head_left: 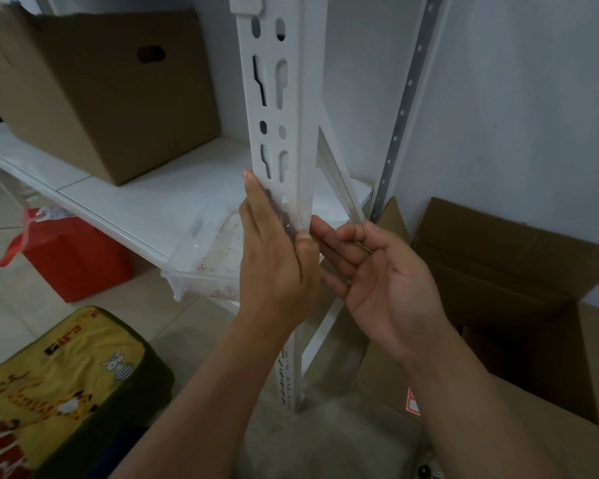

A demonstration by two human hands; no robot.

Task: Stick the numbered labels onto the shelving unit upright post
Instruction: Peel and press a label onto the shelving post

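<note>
Head view: upright post [293,108] at centre, running 12 to 6. Left hand [274,257] lies flat on post front, fingers straight. Right hand [377,271] at 3 o'clock, palm up, fingers relaxed, fingertips touching post edge. Label not discernible.

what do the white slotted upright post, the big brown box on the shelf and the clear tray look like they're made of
White slotted upright post: probably painted or powder-coated sheet metal, judging by the thin punched keyhole slots and smooth matte coat.
Big brown box on the shelf: corrugated cardboard, dull brown with a cut handle hole and folded edges.
Clear tray: most likely rigid transparent plastic; see-through walls, glossy rim, stained inside.
</note>
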